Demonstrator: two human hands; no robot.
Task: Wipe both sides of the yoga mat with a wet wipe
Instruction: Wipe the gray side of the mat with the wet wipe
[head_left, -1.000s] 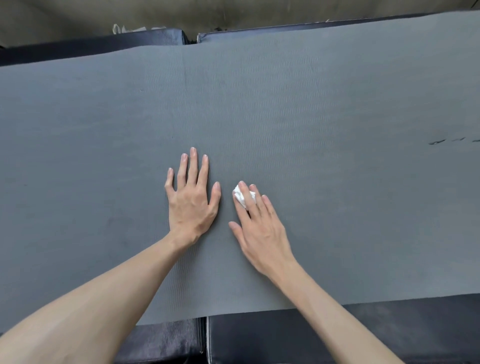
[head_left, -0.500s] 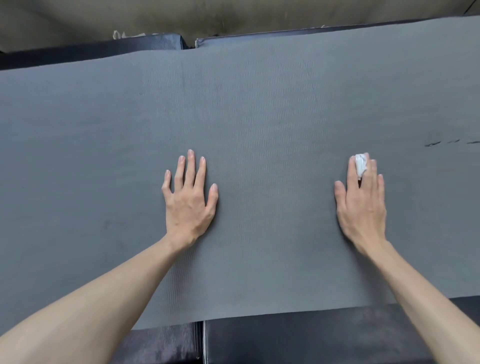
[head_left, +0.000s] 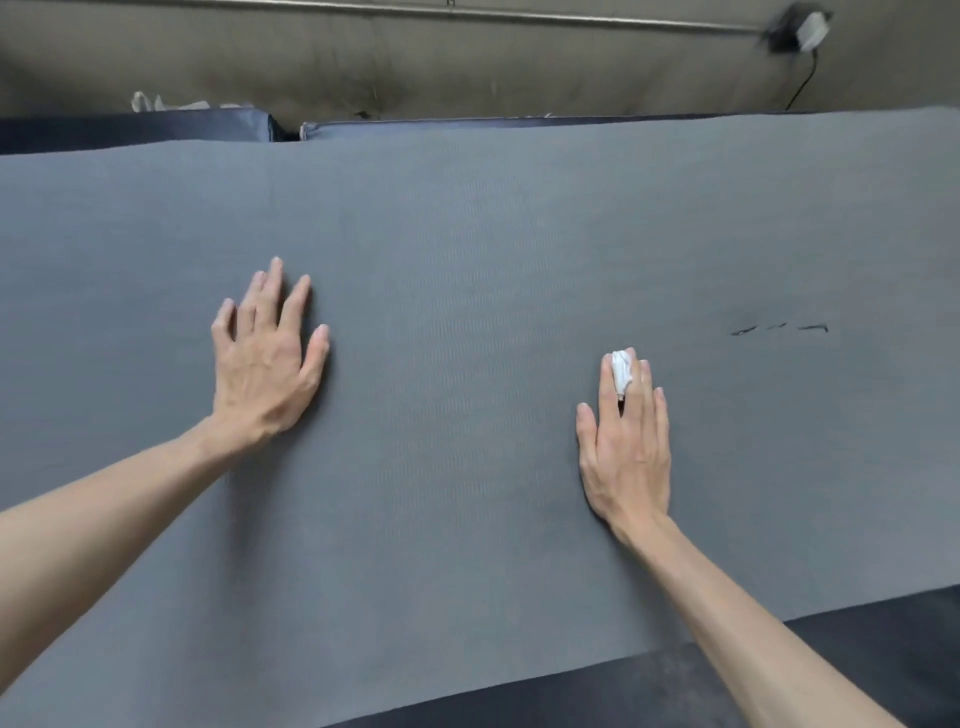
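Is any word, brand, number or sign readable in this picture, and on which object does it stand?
None can be read.
The grey textured yoga mat bears only short dark marks, not letters.
The crumpled white wet wipe under the right hand shows no print.

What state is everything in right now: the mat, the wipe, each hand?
Mat: unrolled flat, dark marks at right.
Wipe: bunched, pressed under the right fingers.
Left hand: flat on the mat, fingers spread.
Right hand: fingers straight, pressing the wipe down.
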